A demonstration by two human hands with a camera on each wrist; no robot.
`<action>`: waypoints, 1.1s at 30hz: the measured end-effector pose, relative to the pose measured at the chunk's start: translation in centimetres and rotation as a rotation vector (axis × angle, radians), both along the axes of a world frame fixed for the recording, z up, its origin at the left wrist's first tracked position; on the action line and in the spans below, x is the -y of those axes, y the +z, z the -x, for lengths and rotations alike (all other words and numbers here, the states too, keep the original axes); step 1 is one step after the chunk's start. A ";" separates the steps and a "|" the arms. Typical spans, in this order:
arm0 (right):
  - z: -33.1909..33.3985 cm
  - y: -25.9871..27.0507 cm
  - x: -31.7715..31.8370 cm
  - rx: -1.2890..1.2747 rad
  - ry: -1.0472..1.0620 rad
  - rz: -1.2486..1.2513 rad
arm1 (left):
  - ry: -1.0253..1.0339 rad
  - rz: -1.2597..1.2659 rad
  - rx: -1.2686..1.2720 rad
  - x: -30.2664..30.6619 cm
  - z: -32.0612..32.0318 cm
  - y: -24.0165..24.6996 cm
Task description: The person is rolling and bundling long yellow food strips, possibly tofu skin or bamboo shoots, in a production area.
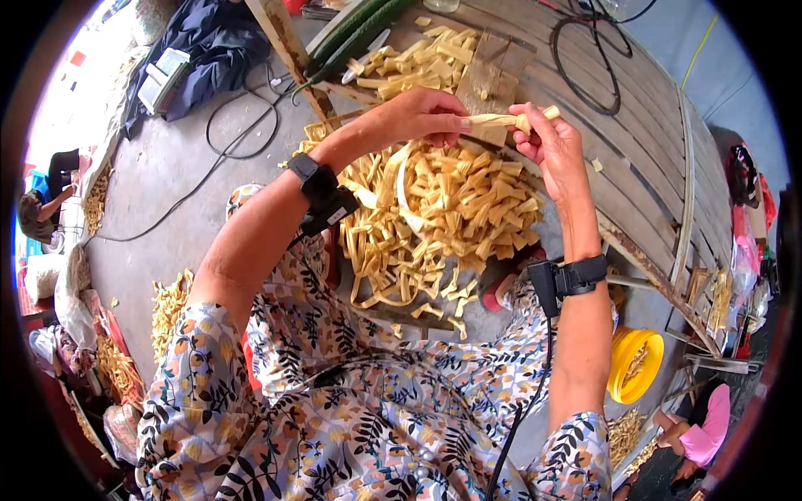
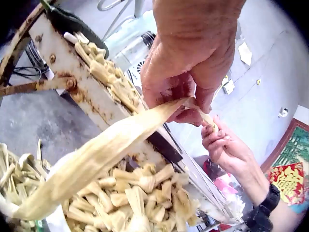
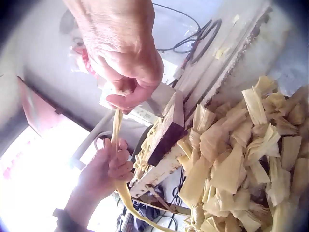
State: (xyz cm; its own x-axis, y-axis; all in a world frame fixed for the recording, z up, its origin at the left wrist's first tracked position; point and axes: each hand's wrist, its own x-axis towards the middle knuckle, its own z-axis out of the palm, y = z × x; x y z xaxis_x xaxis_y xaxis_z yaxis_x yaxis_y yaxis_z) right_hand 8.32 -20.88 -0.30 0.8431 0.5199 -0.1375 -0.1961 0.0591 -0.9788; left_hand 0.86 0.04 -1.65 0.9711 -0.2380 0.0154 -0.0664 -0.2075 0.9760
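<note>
Knotting appeared in hand: left hand [image 1: 422, 117] and right hand [image 1: 553, 149] pinched one strip [image 1: 494, 121] over the pile [image 1: 476, 204], needing a steady pull next.

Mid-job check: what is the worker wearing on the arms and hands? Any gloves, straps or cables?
No gloves: the left hand and right hand are bare. Boxy black strapped units: left wrist camera, right wrist camera. A thin black cable trails from the right one. Short sleeves are pale with a blue, black and orange leaf print.

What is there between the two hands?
A pale yellow strip, pinched by the left hand and the right hand, spans the gap; the head view shows it.
</note>
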 end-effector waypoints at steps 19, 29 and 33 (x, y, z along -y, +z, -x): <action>-7.3 -4.5 -4.1 0.041 -0.335 -0.183 | 0.491 -0.210 0.247 -1.2 -9.2 -3.2; -2.9 -0.9 0.7 0.413 -0.061 0.452 | 0.150 -0.193 0.138 -0.5 -3.4 -1.0; -0.8 0.7 2.2 0.479 0.038 0.453 | 0.080 -0.336 0.207 2.2 -0.8 0.2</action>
